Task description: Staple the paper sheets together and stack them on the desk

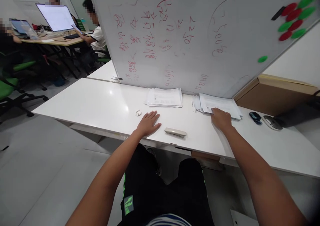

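Note:
My left hand lies flat on the white table with its fingers spread, holding nothing. Beside it on the right is a beige stapler, and a small white ring-shaped item sits just left of its fingertips. My right hand is closed at the near edge of the right stack of papers; its fingertips are partly hidden, so how many sheets they grip cannot be seen. Further left, another stack of printed papers rests at the foot of the whiteboard.
A whiteboard with red writing and several magnets stands along the back of the table. To the right are a cardboard box, a dark blue object and a round lid-like item. Other people sit at a desk far left.

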### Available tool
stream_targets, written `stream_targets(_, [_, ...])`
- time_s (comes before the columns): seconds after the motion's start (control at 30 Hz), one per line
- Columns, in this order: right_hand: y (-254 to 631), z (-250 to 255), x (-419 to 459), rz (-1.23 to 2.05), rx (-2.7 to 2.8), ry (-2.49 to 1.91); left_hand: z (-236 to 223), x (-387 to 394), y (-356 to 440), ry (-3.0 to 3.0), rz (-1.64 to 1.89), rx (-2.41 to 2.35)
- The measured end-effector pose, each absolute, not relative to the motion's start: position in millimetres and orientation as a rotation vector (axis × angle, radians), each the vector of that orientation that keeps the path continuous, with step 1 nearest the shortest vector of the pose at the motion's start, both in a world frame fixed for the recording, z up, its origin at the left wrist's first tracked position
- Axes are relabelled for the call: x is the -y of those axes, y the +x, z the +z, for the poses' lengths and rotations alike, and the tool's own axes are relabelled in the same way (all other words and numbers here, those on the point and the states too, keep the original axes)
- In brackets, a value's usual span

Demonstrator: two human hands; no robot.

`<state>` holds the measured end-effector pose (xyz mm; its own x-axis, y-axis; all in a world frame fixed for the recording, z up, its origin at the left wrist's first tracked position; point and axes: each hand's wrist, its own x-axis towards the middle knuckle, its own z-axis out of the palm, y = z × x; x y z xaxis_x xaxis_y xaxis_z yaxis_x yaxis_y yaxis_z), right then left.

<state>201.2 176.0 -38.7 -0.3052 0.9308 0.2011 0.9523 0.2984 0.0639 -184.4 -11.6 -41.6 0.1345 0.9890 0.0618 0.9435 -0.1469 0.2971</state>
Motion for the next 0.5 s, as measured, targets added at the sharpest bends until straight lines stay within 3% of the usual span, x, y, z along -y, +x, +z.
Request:
stream_targets(0.27, [200,-15,-165,-0.521,2.484,-1.672,-45,11,-185,2.221,0.387,-1.946])
stream_targets(0.5, [198,-7,-90,-0.530,2.299,-1.407,-47,11,-186,2.222,0.419,-1.939])
